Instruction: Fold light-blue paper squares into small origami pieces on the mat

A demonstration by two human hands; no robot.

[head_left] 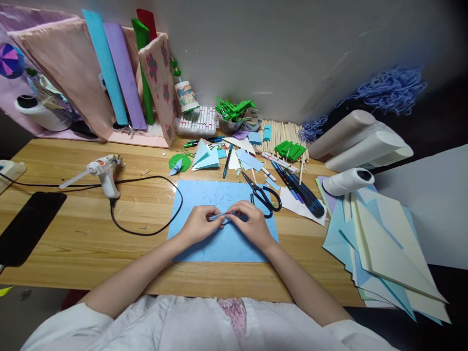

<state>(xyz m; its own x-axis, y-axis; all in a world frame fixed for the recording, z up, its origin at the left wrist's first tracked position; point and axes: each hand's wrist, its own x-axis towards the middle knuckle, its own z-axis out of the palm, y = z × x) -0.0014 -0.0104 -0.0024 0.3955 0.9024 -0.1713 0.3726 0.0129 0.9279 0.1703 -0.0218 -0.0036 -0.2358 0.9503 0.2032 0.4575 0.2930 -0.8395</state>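
Observation:
Above a blue sheet [219,250] on the wooden table, my left hand [202,223] and my right hand [251,223] meet, fingertips almost touching. Between them is a small folded piece of blue paper [224,217], pinched from both sides and partly hidden by the fingers. My left hand is closed on its left end, my right hand on its right end. Black-handled scissors [261,195] lie just beyond my right hand, partly over the sheet's upper right corner. Behind the sheet, a small blue folded shape [176,167] rests on a green round piece [185,162].
On the left are a white glue gun [106,176] with a looping black cable and a black phone [31,228]. Pens, paper scraps and a light blue folded paper [206,157] lie at the back. Stacked paper [395,243] and a white roll [349,182] are at right.

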